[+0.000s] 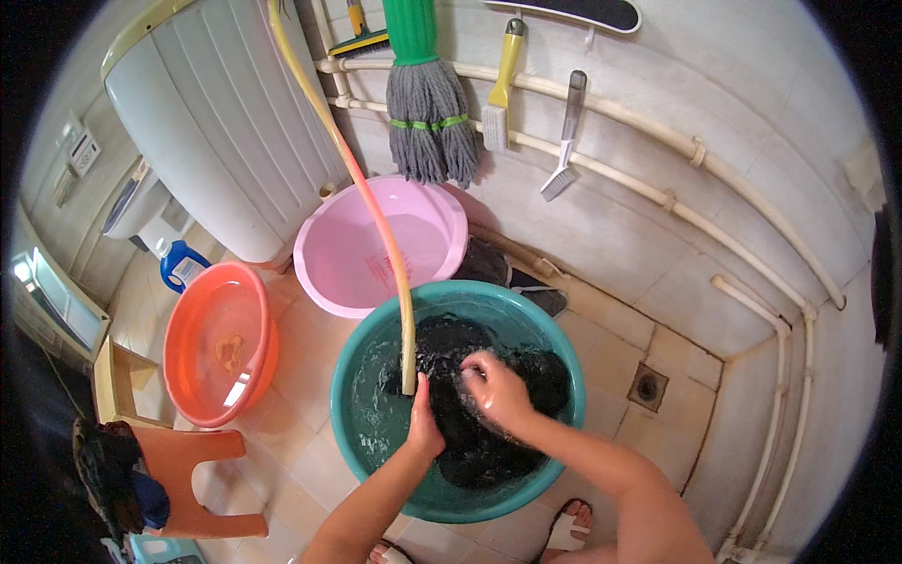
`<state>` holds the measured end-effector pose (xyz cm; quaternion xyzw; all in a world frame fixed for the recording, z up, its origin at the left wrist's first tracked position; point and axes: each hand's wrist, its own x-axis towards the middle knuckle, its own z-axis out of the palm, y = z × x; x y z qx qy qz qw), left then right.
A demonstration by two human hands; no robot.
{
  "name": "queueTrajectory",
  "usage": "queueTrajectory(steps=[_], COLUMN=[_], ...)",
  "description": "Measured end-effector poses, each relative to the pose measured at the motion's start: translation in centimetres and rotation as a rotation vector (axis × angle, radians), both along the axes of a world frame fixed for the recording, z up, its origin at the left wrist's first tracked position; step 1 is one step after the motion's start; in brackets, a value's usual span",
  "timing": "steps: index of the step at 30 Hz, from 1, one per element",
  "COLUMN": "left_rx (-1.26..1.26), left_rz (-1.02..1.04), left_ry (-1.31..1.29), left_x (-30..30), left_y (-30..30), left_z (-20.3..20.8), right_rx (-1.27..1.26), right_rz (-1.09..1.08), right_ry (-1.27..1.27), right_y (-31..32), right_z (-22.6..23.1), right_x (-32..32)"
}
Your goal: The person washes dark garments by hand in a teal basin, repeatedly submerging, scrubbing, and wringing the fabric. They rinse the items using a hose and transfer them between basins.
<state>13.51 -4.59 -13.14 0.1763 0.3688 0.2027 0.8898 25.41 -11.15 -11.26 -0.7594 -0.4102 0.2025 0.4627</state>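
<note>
A teal basin of water stands on the floor in front of me, with a soaked black garment bunched in it. My left hand is at the near-left side of the garment, thumb pointing up; its other fingers are mostly hidden against the dark cloth. Just to the right, my right hand has its fingers curled over the cloth, slightly blurred. A yellowish hose, pinkish along its middle, hangs down from above. Its open end is just above my left thumb, over the basin.
Behind are a pink basin and dark shoes. To the left are an orange basin, a blue bottle and an orange stool. A mop and brushes hang along wall pipes; a floor drain lies right.
</note>
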Motion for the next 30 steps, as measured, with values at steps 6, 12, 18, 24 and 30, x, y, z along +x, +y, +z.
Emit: queueTrajectory(steps=[6,12,18,24,30], left_rx=[0.005,0.083,1.044,1.828,1.724], left_rz=[0.027,0.080,-0.303,-0.949,-1.147], left_ry=[-0.165,0.345,0.506,0.901,1.029], left_x=[3.1,2.0,-0.1,-2.7,-1.7], left_y=[-1.5,-2.9,-0.8,-2.3,-1.7], left_z=[1.5,-1.4,3.6,2.0,-2.4], right_rx=[0.231,0.320,-0.136,-0.691,-0.894], right_rz=[0.321,0.221,0.121,0.496,0.571], right_ry=[-0.224,-0.454,-0.523,-0.740,-0.813], right_y=[-2.6,0.2,-1.2,-4.1,-1.3], right_z=[4.3,1.6,-0.2,-1.0,-6.3], right_x=[-5.9,-0.8,4.9,2.6,2.1])
